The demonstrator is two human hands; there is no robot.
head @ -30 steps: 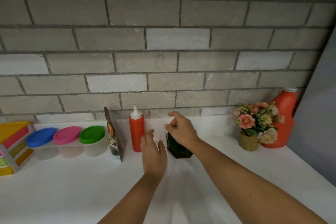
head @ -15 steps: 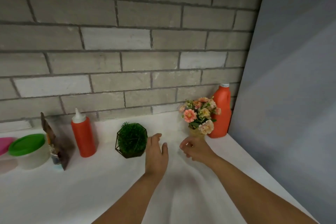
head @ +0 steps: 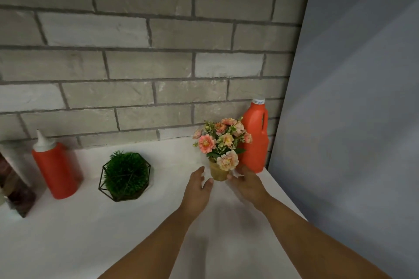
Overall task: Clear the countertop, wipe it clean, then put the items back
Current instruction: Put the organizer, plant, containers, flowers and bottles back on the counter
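A small tan pot of pink and peach flowers (head: 218,172) stands on the white countertop (head: 113,233) near the back right corner. My left hand (head: 196,189) hovers just left of the pot with its fingers straight, a small gap from it. On the pot's right side is my right hand (head: 246,183), thumb at the front edge and fingers beside it. Blur hides whether it grips. An orange jug (head: 255,140) stands right behind the flowers.
A green plant in a black wire frame (head: 124,175) and a red squeeze bottle (head: 56,167) stand to the left along the brick wall. A dark packet (head: 15,190) leans at the far left. A grey panel (head: 351,120) closes off the right side.
My view swung right. My right hand let go of the green plant, and both hands moved right to either side of the flower pot.
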